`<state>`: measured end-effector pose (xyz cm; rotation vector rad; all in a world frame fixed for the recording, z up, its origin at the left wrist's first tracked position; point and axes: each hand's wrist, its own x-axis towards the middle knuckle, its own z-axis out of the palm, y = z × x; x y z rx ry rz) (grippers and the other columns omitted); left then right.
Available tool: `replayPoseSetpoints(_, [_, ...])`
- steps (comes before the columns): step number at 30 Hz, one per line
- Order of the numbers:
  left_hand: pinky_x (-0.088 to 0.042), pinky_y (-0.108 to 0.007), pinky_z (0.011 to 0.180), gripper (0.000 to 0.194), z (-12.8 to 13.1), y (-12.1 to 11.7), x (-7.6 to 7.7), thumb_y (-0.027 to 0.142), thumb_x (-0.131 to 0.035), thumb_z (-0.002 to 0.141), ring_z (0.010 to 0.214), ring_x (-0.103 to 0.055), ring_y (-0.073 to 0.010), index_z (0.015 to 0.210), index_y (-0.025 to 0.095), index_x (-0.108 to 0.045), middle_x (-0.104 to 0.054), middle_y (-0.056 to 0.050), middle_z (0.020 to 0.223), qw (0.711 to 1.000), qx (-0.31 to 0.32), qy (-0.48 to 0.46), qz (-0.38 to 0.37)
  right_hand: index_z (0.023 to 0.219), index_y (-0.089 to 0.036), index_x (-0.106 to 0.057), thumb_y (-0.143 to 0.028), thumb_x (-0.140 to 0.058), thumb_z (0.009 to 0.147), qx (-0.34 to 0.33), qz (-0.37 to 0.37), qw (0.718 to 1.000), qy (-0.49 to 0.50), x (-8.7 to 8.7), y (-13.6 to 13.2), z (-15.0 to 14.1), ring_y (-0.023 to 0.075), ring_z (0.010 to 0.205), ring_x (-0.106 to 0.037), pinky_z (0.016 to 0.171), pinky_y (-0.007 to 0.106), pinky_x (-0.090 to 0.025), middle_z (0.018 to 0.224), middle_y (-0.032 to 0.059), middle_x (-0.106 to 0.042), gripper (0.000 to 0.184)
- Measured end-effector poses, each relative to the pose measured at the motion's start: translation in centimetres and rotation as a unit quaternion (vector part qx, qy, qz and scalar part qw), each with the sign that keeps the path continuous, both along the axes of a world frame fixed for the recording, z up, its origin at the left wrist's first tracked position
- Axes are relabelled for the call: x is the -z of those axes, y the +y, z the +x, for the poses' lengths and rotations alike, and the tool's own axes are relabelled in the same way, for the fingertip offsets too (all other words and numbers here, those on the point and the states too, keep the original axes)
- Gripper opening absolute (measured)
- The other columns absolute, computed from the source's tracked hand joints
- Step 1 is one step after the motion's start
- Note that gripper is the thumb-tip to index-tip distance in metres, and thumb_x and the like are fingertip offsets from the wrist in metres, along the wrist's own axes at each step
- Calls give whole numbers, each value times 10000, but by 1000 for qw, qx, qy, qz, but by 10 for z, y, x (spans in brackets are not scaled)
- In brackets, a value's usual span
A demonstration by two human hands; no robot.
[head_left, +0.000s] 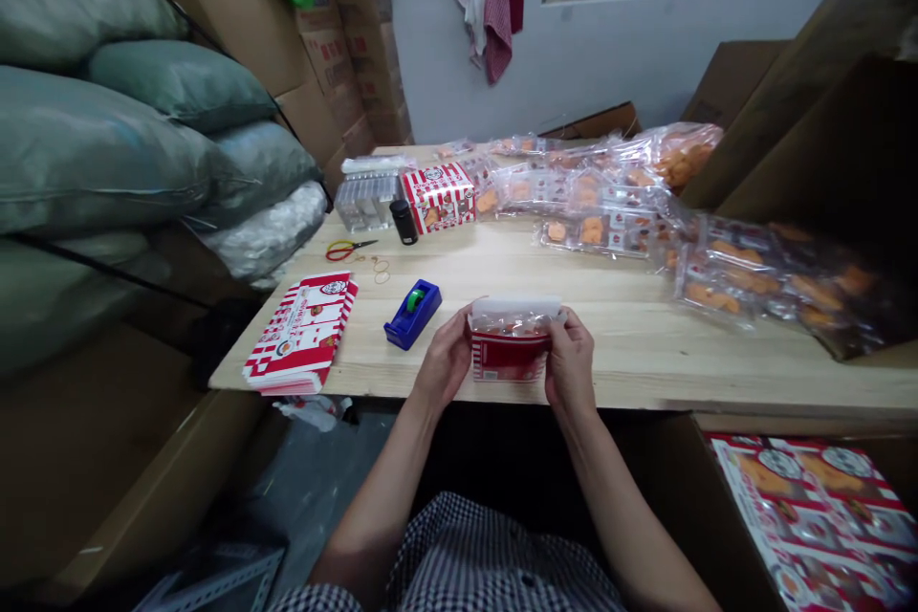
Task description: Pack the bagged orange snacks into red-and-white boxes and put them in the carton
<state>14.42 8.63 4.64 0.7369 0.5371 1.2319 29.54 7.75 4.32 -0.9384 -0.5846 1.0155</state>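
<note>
Between my two hands a red-and-white cardboard box (511, 360) stands near the table's front edge, its white top flap raised and clear plastic showing inside. My left hand (446, 356) is closed on the box's left side. On the opposite side my right hand (571, 354) grips the box near the flap's corner. To the left of my left hand sits a blue tape dispenser (414, 314) with a green roll. Farther left lies a stack of flat red-and-white printed cartons (302, 330).
Red-handled scissors (345, 251), a black bottle (404, 222), a patterned box (439, 196) and clear plastic cases (367, 196) are toward the back left. Clear packets (595, 228) spread across the back and right. An open carton of printed boxes (818, 516) stands below right; large sacks (93, 153) rise left.
</note>
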Motion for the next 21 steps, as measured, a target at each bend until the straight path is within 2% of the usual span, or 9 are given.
replayPoseSetpoints(2, [-449,-362,996,337,-1,2,2,370,-708,848,1065,-666,-256,1076,123,-729,-743,-103,1058,1000,-9,12,-2,773,-217,-608,-173,-600,710,-7,4,1000,1,1,-1,0,109,573,-506,573,218,-438,661,-65,-585,77])
replayPoseSetpoints(6, [-483,-348,919,327,0,11,3,327,-704,833,981,-685,-249,1083,116,-725,-756,-89,982,996,2,89,6,861,-227,-649,-218,-628,742,-47,9,999,-2,1,-3,5,146,655,-586,653,263,-497,732,-42,-645,121])
replayPoseSetpoints(9, [-498,-342,875,302,3,17,5,355,-642,846,952,-676,-250,1015,119,-725,-752,-71,944,988,-13,155,25,976,-242,-673,-381,-603,837,-121,17,993,5,-1,-6,13,213,891,-657,806,343,-535,931,10,-715,208])
replayPoseSetpoints(12, [-498,-338,875,286,8,15,11,398,-604,848,981,-655,-251,917,143,-711,-736,-62,911,974,-76,212,13,1064,-273,-670,-526,-556,894,-157,3,987,-19,-8,-14,21,237,1107,-631,943,382,-514,1101,20,-719,326])
replayPoseSetpoints(14, [-494,-323,879,266,10,5,15,407,-610,840,994,-643,-240,892,162,-697,-721,-55,894,964,-121,236,-15,1152,-287,-649,-558,-577,892,-168,-25,985,-35,-15,-25,25,240,1139,-627,962,387,-511,1133,25,-720,383])
replayPoseSetpoints(16, [-494,-308,866,261,10,-11,17,415,-604,847,962,-637,-223,878,170,-688,-710,-44,881,962,-130,237,-42,1209,-284,-630,-552,-611,886,-190,-64,979,-29,-20,-39,28,247,1103,-651,931,392,-530,1105,40,-734,419])
replayPoseSetpoints(19, [-502,-288,801,252,6,-39,20,410,-609,855,830,-627,-185,858,166,-673,-700,-21,849,974,-81,186,-103,1183,-257,-648,-522,-665,862,-226,-138,964,4,-15,-64,29,261,986,-699,839,401,-567,1020,60,-755,417])
replayPoseSetpoints(21, [-501,-275,751,233,3,-56,23,384,-636,841,748,-611,-162,858,154,-669,-693,-17,810,975,-38,146,-163,1101,-252,-684,-514,-672,851,-211,-156,965,-18,-1,-81,26,261,908,-717,762,394,-583,972,62,-761,362])
